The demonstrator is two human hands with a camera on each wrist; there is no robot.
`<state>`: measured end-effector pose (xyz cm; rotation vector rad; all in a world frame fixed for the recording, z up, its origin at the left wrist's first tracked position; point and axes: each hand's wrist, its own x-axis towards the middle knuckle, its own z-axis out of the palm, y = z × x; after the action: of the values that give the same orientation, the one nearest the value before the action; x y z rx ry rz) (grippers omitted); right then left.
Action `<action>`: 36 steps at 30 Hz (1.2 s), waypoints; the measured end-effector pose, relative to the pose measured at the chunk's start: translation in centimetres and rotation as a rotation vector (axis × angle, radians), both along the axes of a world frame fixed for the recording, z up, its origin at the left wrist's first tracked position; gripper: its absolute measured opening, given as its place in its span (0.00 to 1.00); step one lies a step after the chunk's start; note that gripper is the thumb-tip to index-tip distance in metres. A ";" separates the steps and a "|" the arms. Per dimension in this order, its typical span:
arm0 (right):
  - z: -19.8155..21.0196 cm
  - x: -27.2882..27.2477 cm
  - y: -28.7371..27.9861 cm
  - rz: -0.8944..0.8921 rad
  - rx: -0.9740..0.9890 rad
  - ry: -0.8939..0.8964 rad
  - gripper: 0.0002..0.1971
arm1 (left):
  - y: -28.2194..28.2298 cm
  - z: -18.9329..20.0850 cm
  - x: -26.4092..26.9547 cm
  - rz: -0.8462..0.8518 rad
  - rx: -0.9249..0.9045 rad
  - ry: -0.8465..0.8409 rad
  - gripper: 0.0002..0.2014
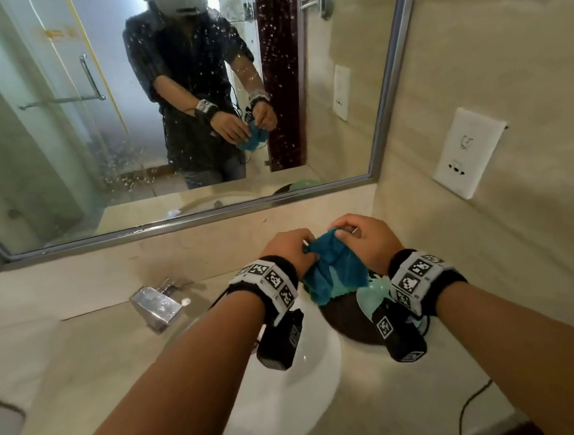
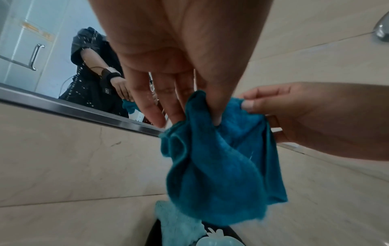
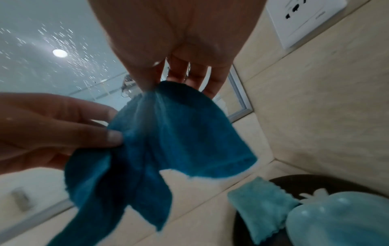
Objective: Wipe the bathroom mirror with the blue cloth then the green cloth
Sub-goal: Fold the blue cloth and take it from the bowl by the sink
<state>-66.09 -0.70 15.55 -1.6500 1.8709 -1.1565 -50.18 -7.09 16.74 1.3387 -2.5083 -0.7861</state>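
The blue cloth (image 1: pixel 333 272) hangs bunched between both my hands, above the counter's right side. My left hand (image 1: pixel 290 251) pinches its left top edge and my right hand (image 1: pixel 366 237) pinches the right top edge. In the left wrist view my left hand (image 2: pixel 210 114) pinches a fold of the blue cloth (image 2: pixel 221 166). From the right wrist my right hand (image 3: pixel 151 84) pinches the blue cloth (image 3: pixel 168 136) at a gathered corner. The pale green cloth (image 3: pixel 258 208) lies below on a dark round tray (image 1: pixel 352 327). The mirror (image 1: pixel 114 93), speckled with droplets, hangs straight ahead.
A chrome tap (image 1: pixel 155 305) stands left of my hands over the white basin (image 1: pixel 293 405). A pale green strawberry-shaped dish (image 3: pixel 341 219) sits on the tray beside the green cloth. White sockets (image 1: pixel 464 155) are on the right wall. A black cable (image 1: pixel 472 405) trails at the counter's front right.
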 end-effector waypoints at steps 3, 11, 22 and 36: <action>-0.9 -1.8 -0.4 -0.095 0.068 0.107 0.07 | -1.5 -0.9 -0.9 -0.008 0.025 0.076 0.08; -3.9 -1.8 -1.2 -0.004 0.303 -0.214 0.26 | -3.3 -3.7 -4.9 0.043 0.156 0.330 0.05; -6.1 -6.1 -2.4 -0.077 0.282 -0.028 0.18 | -3.5 -6.4 -7.8 -0.031 0.255 0.293 0.12; -12.7 -14.1 0.7 -0.280 0.365 0.111 0.14 | -2.5 -16.6 -12.4 -0.099 0.278 -0.118 0.25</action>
<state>-80.15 -0.04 2.87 -1.3043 2.2783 -0.7689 -62.62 -9.58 0.09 1.3878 -2.6504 -1.1449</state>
